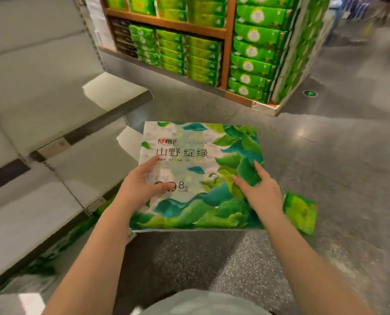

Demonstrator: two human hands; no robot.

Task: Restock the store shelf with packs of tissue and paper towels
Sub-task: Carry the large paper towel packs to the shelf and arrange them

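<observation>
a person's left hand [141,185] and right hand [260,189] rest flat, fingers relaxed, on a leaf-printed eight-pack of tissue [198,176] beside grey store shelves [41,123].

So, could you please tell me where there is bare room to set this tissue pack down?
The grey shelves left of the tissue pack show bare boards; the floor between it and the pallet display is bare. Crowded: that display, and the small green pack by the right hand.

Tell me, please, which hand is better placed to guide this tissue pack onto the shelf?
Left, probably. The left hand rests on the tissue pack at the edge nearest the grey shelf, which stands on the left. The right hand lies on the far side.
</observation>
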